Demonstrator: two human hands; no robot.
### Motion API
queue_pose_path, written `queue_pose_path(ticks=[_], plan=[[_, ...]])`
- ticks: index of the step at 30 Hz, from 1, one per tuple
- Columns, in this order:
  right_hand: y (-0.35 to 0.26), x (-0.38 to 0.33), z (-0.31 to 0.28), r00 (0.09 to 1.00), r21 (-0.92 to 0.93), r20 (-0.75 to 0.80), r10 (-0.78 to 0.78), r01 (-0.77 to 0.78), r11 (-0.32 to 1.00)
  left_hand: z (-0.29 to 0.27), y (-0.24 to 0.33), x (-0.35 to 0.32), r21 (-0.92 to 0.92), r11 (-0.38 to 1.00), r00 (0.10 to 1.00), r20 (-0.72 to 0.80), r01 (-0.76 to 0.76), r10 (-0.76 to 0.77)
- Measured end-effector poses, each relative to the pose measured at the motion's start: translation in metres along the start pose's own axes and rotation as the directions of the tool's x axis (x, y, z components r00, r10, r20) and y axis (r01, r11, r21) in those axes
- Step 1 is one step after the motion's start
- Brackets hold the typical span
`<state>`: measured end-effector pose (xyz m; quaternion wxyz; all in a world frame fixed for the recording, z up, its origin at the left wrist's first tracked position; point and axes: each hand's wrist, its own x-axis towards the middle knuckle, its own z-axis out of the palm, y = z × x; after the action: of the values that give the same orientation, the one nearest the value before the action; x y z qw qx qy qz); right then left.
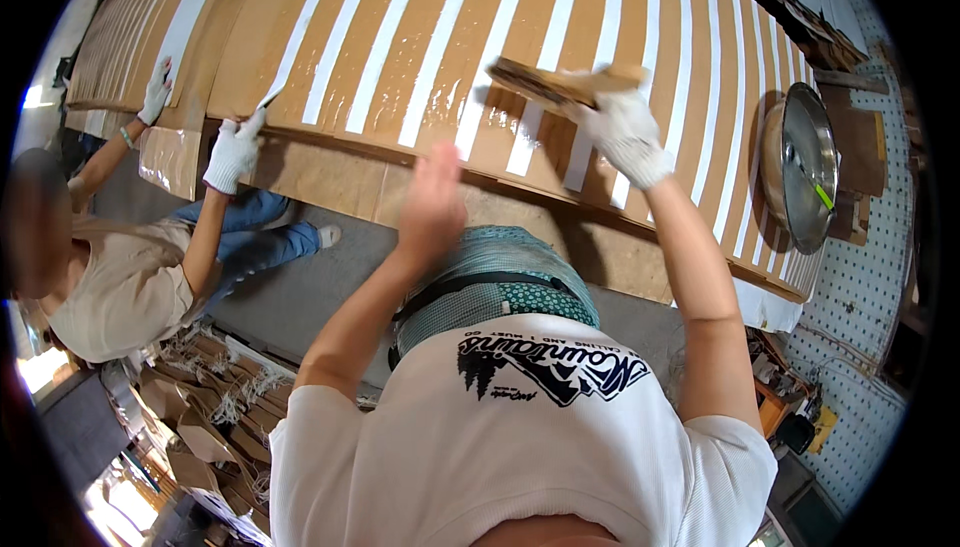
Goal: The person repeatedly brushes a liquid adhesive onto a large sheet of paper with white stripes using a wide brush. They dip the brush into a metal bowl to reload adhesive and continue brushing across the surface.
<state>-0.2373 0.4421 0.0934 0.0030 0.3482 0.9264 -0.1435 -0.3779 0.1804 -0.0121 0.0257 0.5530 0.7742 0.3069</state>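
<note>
1. Brush [565, 85], brown and motion-blurred, was at one o'clock on my remote feed; I couldn't tell whether it touched the striped brown sheeting [265, 27] beneath.
2. Right hand [622, 135], white-gloved and toward two o'clock, had its fingers closed around the brush handle.
3. Left hand [434, 203], bare, was just off centre toward eleven o'clock, near the sheeting's front edge, holding nothing I could see; its blurred fingers looked straight and close together.
4. White strips [205, 2] ran across the sheeting, which I saw shining toward eleven o'clock.
5. Round metal basin [812, 137] stood between two and three o'clock, a bright green item [824, 197] inside.
6. Co-worker [125, 292] was at nine o'clock, gloved hands [233, 155] at the sheeting.
</note>
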Motion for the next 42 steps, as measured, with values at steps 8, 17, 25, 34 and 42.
queue_pose_path(ticks=[8, 17, 25, 34, 42], plan=[[-0.100, -0.014, 0.102, 0.872, -0.170, -0.315, -0.375, 0.337, 0.926, -0.013, -0.103, 0.018, 0.248, 0.905, 0.938, -0.067, 0.347, -0.341], [-0.054, -0.003, 0.048, 0.936, 0.103, -0.289, -0.202, 0.240, 0.965, -0.006, -0.104, 0.020, 0.399, 0.873, 0.956, -0.037, 0.282, -0.292], [-0.015, -0.063, 0.066, 0.930, 0.177, -0.162, -0.331, 0.357, 0.917, -0.004, -0.094, 0.022, 0.446, 0.854, 0.956, -0.015, 0.270, -0.294], [0.038, -0.059, 0.033, 0.998, 0.179, 0.060, 0.034, -0.044, 0.983, -0.014, -0.064, 0.036, 0.431, 0.815, 0.874, 0.109, 0.387, -0.473], [0.017, 0.128, -0.017, 0.988, 0.391, 0.032, 0.149, -0.149, 0.908, -0.025, -0.032, 0.078, 0.570, 0.706, 0.678, 0.320, 0.421, -0.662]])
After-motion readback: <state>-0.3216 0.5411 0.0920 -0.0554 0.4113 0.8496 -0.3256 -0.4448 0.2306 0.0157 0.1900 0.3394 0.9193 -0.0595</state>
